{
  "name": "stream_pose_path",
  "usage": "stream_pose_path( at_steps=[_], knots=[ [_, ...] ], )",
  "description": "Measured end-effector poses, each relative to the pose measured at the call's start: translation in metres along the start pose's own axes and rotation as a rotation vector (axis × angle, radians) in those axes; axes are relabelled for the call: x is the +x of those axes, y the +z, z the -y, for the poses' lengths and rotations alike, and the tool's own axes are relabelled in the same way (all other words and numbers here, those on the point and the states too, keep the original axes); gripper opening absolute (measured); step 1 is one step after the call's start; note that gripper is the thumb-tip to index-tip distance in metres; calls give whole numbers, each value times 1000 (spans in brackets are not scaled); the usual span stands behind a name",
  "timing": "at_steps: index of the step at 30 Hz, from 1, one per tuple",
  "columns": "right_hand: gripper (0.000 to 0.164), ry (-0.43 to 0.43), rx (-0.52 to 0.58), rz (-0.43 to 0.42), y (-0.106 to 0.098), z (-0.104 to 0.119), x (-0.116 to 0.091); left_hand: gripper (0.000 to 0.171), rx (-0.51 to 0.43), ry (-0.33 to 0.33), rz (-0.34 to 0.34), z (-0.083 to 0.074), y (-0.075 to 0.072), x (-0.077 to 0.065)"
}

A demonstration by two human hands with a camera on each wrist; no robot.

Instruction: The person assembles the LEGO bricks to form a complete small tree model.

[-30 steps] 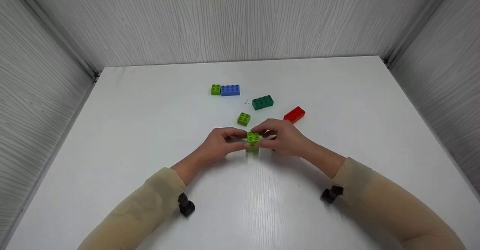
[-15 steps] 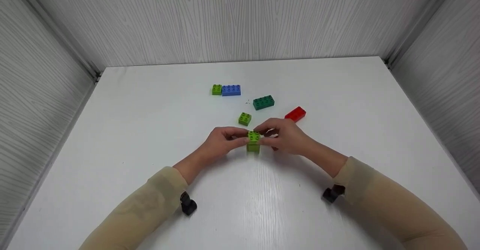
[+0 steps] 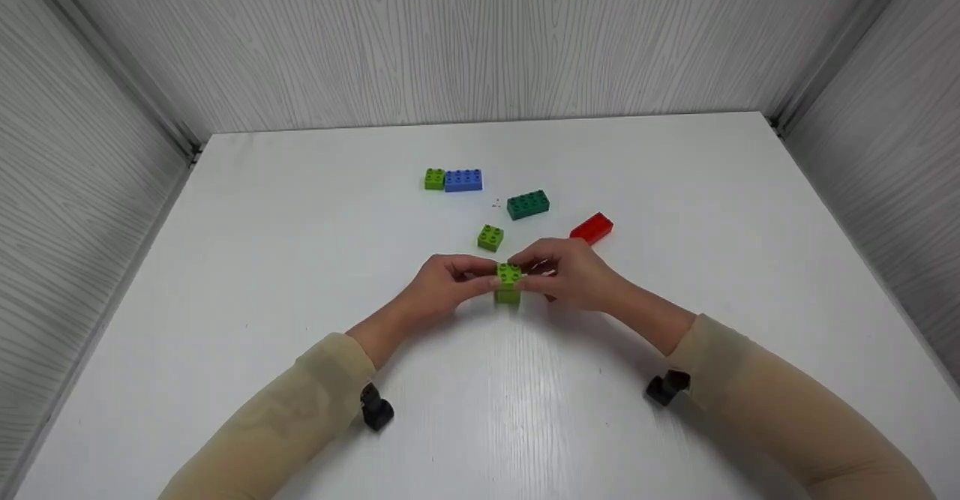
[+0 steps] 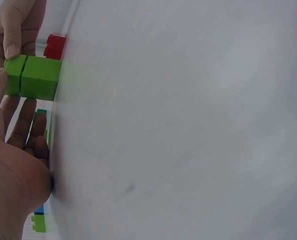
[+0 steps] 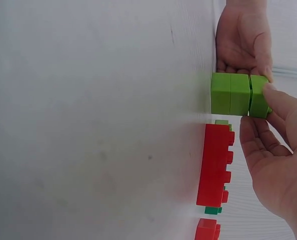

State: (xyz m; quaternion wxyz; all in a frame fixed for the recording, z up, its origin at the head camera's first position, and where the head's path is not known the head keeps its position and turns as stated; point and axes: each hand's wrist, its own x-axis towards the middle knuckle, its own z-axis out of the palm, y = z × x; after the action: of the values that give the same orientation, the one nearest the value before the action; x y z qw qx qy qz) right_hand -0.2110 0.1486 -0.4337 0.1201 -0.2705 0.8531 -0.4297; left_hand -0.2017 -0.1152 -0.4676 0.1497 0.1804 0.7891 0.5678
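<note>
A short upright stack of light green square toy building bricks [image 3: 508,295] stands on the table between both hands. In the wrist views its two lower bricks sit flush, while a thin gap runs under the top brick [image 5: 259,95]. My left hand [image 3: 439,286] pinches the top brick from the left, thumb on the near side and fingers behind. From the right, my right hand [image 3: 574,275] pinches the same brick between thumb and fingers. A long red brick [image 5: 213,165] lies beside the stack, mostly hidden under my right hand in the head view.
Just behind the stack is a loose light green brick [image 3: 490,238]. Farther back lie a dark green brick [image 3: 528,205], a blue brick [image 3: 463,180] beside another light green brick [image 3: 434,179], and a red brick [image 3: 592,228]. Pale walls enclose the white table [image 3: 300,185].
My left thumb has shifted slightly up the stack onto the top brick. Both hands otherwise stay in place around it, and the loose bricks lie as before.
</note>
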Motion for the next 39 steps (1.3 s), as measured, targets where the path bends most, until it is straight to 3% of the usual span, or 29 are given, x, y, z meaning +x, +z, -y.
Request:
stream_pose_path(
  at_steps=[8, 25, 39],
  knots=[
    [34, 21, 7, 5, 0, 1, 1, 32, 21, 7, 4, 0, -1, 0],
    [33, -44, -1, 23, 0, -1, 1, 29, 10, 28, 18, 1, -1, -1],
    [44, 45, -29, 42, -12, -2, -1, 33, 12, -15, 1, 1, 0, 0]
  ],
)
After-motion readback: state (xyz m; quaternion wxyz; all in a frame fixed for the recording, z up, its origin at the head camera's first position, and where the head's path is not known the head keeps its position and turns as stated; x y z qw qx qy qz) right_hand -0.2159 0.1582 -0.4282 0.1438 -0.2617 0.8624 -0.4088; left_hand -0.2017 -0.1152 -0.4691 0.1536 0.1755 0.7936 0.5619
